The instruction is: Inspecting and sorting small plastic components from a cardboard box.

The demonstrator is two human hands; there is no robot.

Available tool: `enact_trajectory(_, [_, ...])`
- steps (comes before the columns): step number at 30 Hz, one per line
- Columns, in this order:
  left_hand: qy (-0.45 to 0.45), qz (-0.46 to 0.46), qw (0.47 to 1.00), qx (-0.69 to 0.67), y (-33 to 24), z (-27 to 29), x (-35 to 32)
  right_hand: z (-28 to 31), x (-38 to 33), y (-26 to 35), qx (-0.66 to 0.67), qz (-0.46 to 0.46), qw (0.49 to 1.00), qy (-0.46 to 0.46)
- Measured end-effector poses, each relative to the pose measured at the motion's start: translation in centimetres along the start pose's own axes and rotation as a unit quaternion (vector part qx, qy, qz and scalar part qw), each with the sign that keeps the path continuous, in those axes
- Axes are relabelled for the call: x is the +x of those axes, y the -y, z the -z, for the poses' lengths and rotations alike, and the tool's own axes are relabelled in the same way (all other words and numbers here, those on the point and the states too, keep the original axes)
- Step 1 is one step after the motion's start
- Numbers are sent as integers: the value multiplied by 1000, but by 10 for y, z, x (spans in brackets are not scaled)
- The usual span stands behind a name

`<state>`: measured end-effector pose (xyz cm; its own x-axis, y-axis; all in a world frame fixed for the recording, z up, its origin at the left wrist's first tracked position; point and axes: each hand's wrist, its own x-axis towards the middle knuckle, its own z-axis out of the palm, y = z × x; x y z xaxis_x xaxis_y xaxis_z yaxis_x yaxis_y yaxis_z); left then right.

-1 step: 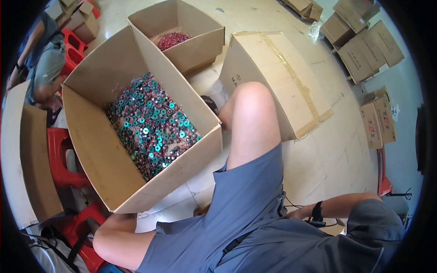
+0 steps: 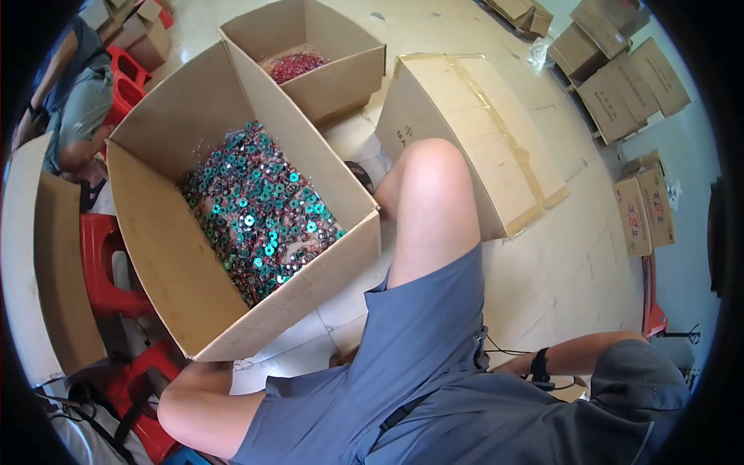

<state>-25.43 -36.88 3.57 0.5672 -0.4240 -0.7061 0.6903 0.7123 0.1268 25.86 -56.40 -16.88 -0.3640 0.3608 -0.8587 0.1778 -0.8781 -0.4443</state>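
At about 4:30 in the view, the right hand [image 2: 511, 366] lies mostly hidden beside the seated person's waist, below a black wrist strap [image 2: 539, 363]; its grip, like the left hand's, cannot be told. Beyond the raised right knee [image 2: 434, 186], a large open carton [image 2: 167, 256] at 9 to 10 o'clock holds many small teal and dark discs [image 2: 260, 205]. A second carton [image 2: 333, 93] with reddish pieces [image 2: 298, 67] sits at 11 o'clock, a taped box [image 2: 480, 132] toward 1:30, and another person [image 2: 77, 116] at 10.
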Motion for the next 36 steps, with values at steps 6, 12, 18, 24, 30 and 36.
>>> enact_trajectory(6, [-22,-6,1000,19,-7,-6,-6,-8,-11,1,20,-10,1000,9])
enact_trajectory(12, [-42,-19,997,59,-12,0,-8,-6,-19,-2,44,-13,999,-2])
enact_trajectory(18, [-68,-43,993,83,-5,-5,-2,-6,-17,19,51,-20,998,-4])
enact_trajectory(24, [-90,-55,988,112,-8,-3,-1,-11,-23,11,71,-30,997,-7])
enact_trajectory(30, [-89,-59,986,128,-11,1,2,-19,-27,12,99,-64,993,-13])
enact_trajectory(36, [-92,-62,984,138,-10,-7,1,-15,-40,-4,125,-101,987,-15])
